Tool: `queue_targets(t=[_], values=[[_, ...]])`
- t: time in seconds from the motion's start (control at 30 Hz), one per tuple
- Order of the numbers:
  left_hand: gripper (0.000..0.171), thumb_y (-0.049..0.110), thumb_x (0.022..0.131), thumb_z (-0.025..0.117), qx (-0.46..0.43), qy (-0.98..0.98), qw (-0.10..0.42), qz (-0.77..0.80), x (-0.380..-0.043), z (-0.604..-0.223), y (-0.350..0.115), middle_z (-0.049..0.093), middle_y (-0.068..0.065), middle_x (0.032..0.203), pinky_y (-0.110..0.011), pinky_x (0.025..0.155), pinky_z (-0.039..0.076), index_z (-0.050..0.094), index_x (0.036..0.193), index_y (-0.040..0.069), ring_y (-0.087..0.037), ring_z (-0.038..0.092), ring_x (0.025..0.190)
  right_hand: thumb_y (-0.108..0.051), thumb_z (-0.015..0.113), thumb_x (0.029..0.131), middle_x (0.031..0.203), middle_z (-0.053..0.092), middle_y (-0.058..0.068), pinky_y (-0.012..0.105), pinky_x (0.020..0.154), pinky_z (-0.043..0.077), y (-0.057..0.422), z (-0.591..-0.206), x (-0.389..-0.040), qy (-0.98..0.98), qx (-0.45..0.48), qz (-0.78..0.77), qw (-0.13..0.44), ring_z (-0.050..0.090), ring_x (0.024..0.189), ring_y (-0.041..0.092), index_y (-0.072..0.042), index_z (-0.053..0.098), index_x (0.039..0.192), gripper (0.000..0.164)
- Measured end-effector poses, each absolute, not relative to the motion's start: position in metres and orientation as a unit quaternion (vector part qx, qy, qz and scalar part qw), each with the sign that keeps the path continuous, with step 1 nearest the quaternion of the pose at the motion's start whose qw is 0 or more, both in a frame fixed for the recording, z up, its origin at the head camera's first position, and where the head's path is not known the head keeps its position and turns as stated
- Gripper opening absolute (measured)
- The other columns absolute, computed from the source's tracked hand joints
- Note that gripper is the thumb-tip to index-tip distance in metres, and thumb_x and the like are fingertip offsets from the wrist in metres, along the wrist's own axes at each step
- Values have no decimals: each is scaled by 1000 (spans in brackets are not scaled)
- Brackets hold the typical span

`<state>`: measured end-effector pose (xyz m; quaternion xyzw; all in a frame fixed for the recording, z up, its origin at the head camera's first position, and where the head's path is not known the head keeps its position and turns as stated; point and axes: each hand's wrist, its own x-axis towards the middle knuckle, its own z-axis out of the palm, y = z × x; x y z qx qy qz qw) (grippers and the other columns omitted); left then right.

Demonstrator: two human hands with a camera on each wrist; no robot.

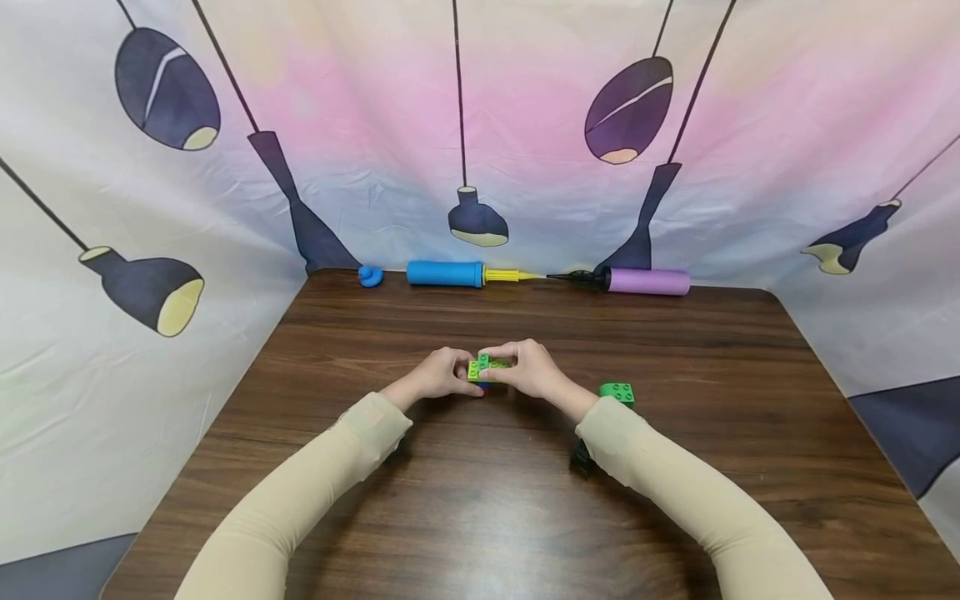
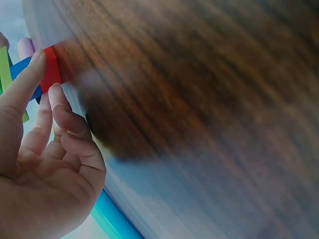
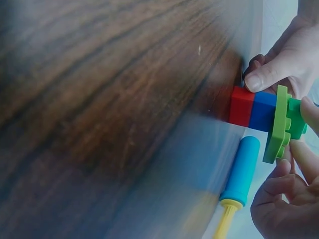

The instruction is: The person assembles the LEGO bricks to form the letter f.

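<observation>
A small stack of toy building bricks stands on the table between my hands. A red brick forms its base, with a blue brick above it. Across the blue one lies a flat lime-green plate, and a green brick sits on the plate's studs. My left hand pinches the stack low down, its thumb along the red and blue bricks. From the other side, my right hand holds the top green brick between thumb and fingers. The head view mostly hides the lower bricks.
Beside my right wrist lies another green brick, rounded at one end. Along the back edge are a blue rubber duck, a blue hand pump with yellow nozzle, and a purple hand pump. Behind them hangs a printed cloth.
</observation>
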<state>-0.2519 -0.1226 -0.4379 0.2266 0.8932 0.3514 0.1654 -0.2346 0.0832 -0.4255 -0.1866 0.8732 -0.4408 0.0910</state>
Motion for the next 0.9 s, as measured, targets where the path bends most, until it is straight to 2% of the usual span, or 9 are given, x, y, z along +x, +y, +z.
queue_targets(t=[0.2,0.37,0.63,0.8,0.9], values=[[26,17,79,82,232,894,163,348,-252,-434,-122,55,-1,62,-25,53,37,64,95,6,-9,43,52,-31,74,86,81,65,4,30,50,40,81,-422,-237,874,-211,-431,83,46,50,17,-14,68,123,41],[27,16,78,83,236,892,156,352,-252,-433,-123,58,0,66,-25,55,38,65,95,6,-9,45,55,-30,74,86,83,65,1,27,50,39,76,-421,-238,877,-208,-425,82,46,53,16,-16,68,122,39],[27,18,78,83,242,890,153,355,-252,-440,-124,59,1,68,-25,55,40,65,95,7,-9,46,56,-31,74,86,80,65,3,26,49,38,77,-421,-235,880,-204,-418,100,44,51,14,-16,67,123,41],[26,19,77,83,241,891,155,353,-253,-442,-124,55,1,62,-24,53,36,64,91,7,-9,43,53,-33,73,86,67,59,4,28,48,37,80,-419,-234,883,-206,-411,98,43,49,15,-16,67,123,41],[25,18,78,83,236,891,158,353,-253,-441,-125,54,0,61,-24,52,36,64,90,7,-8,43,52,-33,72,87,66,60,7,28,49,36,80,-418,-234,883,-213,-407,99,42,47,15,-14,66,124,42]])
